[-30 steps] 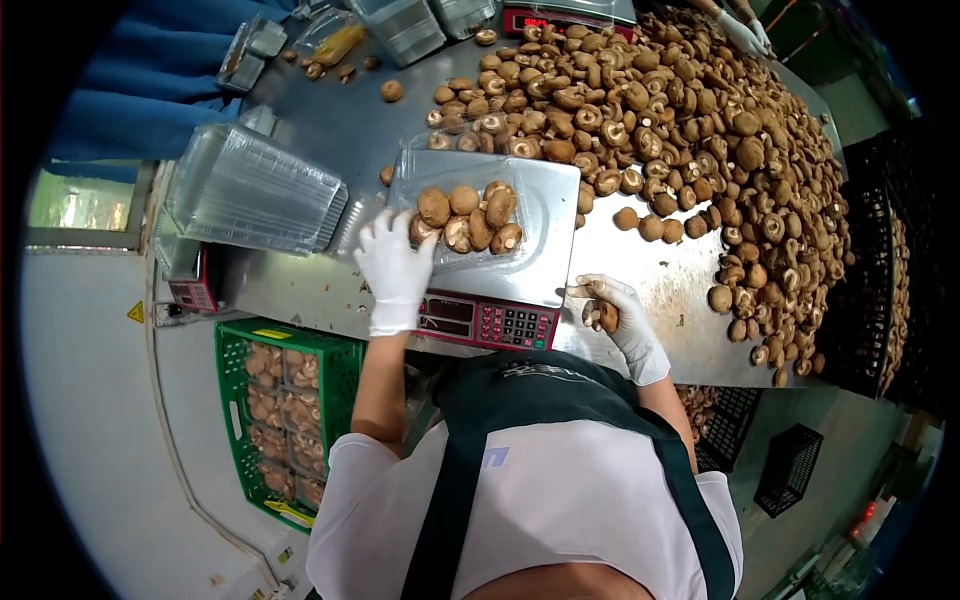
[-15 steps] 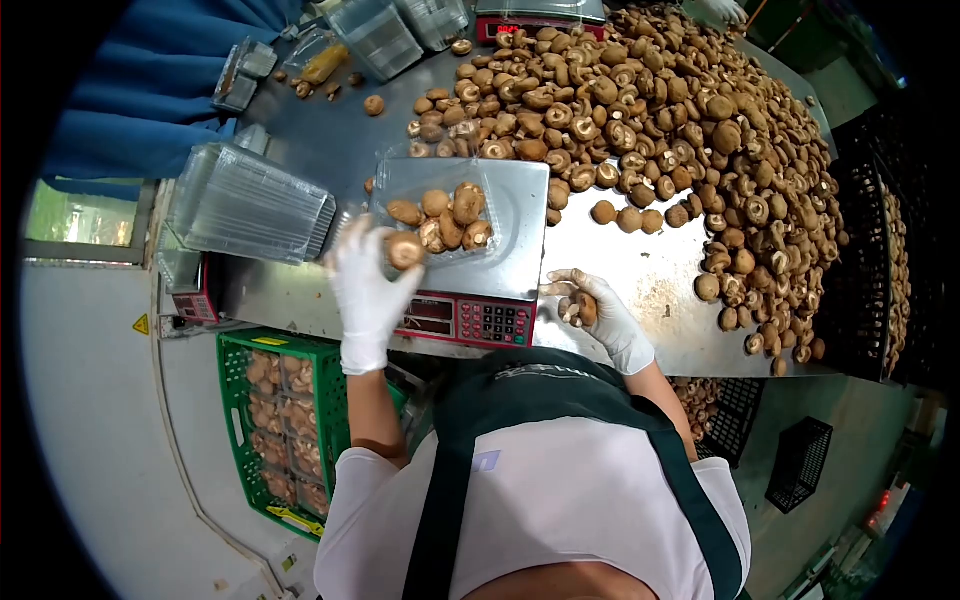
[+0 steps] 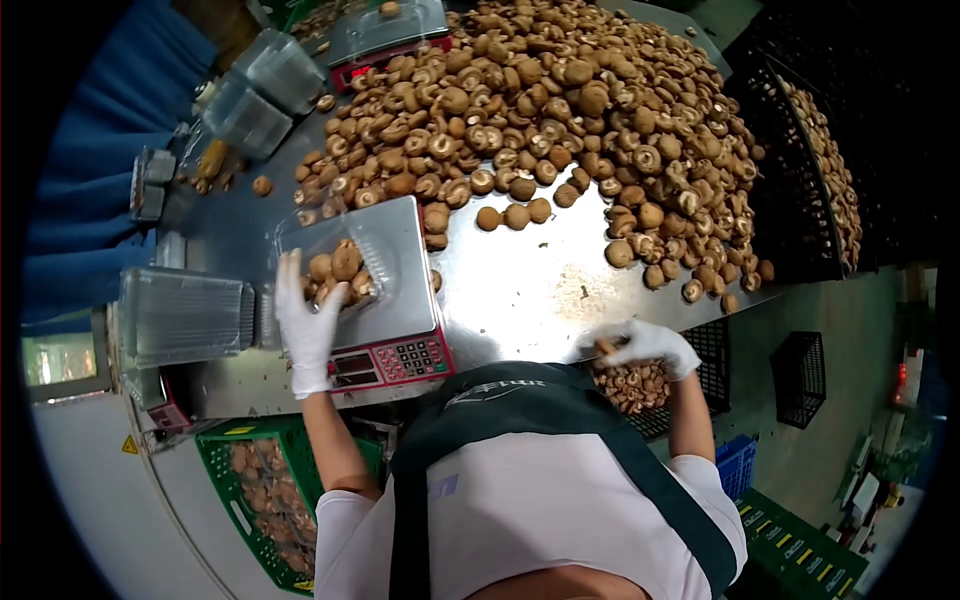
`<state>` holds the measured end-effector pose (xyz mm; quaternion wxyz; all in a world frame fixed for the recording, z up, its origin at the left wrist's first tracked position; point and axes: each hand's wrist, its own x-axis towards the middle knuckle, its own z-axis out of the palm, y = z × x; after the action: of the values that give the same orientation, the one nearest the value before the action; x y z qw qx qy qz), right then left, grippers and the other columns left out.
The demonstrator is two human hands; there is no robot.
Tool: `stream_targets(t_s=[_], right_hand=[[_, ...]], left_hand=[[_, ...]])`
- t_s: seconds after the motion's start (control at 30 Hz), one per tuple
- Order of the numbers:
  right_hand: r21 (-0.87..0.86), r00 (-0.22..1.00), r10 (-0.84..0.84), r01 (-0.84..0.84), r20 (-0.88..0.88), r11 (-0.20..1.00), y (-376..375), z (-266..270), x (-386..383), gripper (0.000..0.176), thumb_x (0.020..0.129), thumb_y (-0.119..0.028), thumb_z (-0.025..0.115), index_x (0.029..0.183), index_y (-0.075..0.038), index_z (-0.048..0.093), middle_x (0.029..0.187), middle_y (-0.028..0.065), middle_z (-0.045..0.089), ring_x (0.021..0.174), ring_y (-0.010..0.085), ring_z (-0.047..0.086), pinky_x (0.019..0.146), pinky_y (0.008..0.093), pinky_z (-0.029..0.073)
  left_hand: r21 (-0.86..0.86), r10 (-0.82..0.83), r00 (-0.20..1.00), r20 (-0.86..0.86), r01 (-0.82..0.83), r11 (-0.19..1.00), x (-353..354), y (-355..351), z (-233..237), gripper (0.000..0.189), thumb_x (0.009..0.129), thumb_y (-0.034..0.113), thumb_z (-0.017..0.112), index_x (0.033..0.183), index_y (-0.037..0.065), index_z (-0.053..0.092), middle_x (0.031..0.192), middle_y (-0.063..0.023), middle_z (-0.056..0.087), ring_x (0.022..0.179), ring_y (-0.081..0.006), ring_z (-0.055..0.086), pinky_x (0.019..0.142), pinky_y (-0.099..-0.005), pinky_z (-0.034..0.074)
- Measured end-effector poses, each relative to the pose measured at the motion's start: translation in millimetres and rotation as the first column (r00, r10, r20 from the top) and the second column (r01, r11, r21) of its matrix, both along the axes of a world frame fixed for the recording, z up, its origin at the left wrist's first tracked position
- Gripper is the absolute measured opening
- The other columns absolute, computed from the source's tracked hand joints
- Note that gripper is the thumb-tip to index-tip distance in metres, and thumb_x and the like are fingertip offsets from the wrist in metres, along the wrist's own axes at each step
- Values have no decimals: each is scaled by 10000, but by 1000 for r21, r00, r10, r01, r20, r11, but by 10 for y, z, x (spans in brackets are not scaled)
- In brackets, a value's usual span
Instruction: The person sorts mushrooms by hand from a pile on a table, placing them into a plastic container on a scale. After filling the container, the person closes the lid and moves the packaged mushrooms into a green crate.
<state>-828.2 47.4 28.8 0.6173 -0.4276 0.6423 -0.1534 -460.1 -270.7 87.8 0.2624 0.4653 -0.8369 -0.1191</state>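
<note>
My left hand [image 3: 312, 325], white-gloved, reaches into the left side of a clear plastic tray [image 3: 377, 272] on the scale. Its thumb and fingers are apart beside several brown shiitake mushrooms [image 3: 346, 260] in the tray. The tray sits on the steel pan of a red-fronted weighing scale [image 3: 400, 300]. At the table's front edge my right hand [image 3: 655, 346], also gloved, is closed on a shiitake mushroom [image 3: 606, 347]. Below this hand is a black crate [image 3: 712, 365] holding loose mushrooms.
A large mushroom heap [image 3: 560, 90] covers the back of the steel table [image 3: 510, 290]. Stacked clear trays [image 3: 185, 315] stand left of the scale. A second scale [image 3: 390, 35] is at the back. A green crate [image 3: 230, 500] with packed mushrooms is below left.
The view has turned rightward. My left hand has brought its mushroom down into the tray, where its fingers are apart. My right hand has moved right with a mushroom, over the black crate.
</note>
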Motion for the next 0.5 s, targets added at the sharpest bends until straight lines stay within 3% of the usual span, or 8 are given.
stream_targets(t_s=[0.1, 0.17, 0.2, 0.27, 0.4, 0.5], right_hand=[[68, 988, -57, 67, -147, 995, 358, 129, -227, 426, 790, -331, 710, 1163, -139, 635, 958, 53, 691, 821, 149, 639, 750, 286, 496], [168, 842, 109, -22, -528, 986, 324, 185, -304, 405, 783, -394, 693, 1073, -111, 677, 901, 117, 692, 795, 197, 655, 724, 295, 502], [171, 844, 108, -20, -526, 985, 261, 156, -332, 405, 783, -394, 693, 1073, -111, 677, 901, 117, 692, 795, 197, 655, 724, 295, 502], [-14, 831, -140, 157, -538, 987, 5, 14, -364, 395, 798, -430, 653, 995, -90, 699, 840, 142, 684, 769, 251, 659, 710, 329, 510], [-339, 710, -200, -59, -675, 939, -853, -438, -518, 336, 848, -380, 594, 986, -89, 692, 797, 133, 683, 764, 280, 660, 710, 373, 515], [-510, 727, -330, -32, -602, 860, -1664, -478, -522, 336, 828, -328, 567, 1046, -91, 660, 876, 172, 670, 819, 331, 648, 728, 405, 523]], left_hand=[[88, 79, 993, 90, -87, 992, 16, -110, -276, 721, 781, 384, 679, 1375, 97, 388, 1436, -192, 323, 1334, -343, 299, 1084, -493, 236], [85, 144, 896, 420, -197, 977, -59, -51, -454, 693, 831, 486, 582, 1386, 125, 377, 1468, -173, 272, 1354, -330, 262, 1066, -588, 179], [88, 139, 896, 422, -194, 977, -83, -27, -513, 693, 831, 486, 582, 1386, 125, 377, 1468, -173, 272, 1354, -330, 262, 1066, -588, 179], [122, 151, 895, 419, -220, 968, -111, 6, -570, 653, 860, 510, 525, 1380, 139, 390, 1481, -157, 256, 1361, -324, 252, 1045, -640, 148], [126, 150, 883, 444, -228, 966, -265, 189, -564, 646, 869, 506, 515, 1377, 126, 393, 1488, -150, 247, 1360, -331, 249, 1046, -634, 147], [156, 147, 887, 439, -236, 959, -357, 307, -504, 646, 872, 490, 520, 1380, 114, 387, 1487, -155, 245, 1360, -337, 246, 1050, -626, 145]])
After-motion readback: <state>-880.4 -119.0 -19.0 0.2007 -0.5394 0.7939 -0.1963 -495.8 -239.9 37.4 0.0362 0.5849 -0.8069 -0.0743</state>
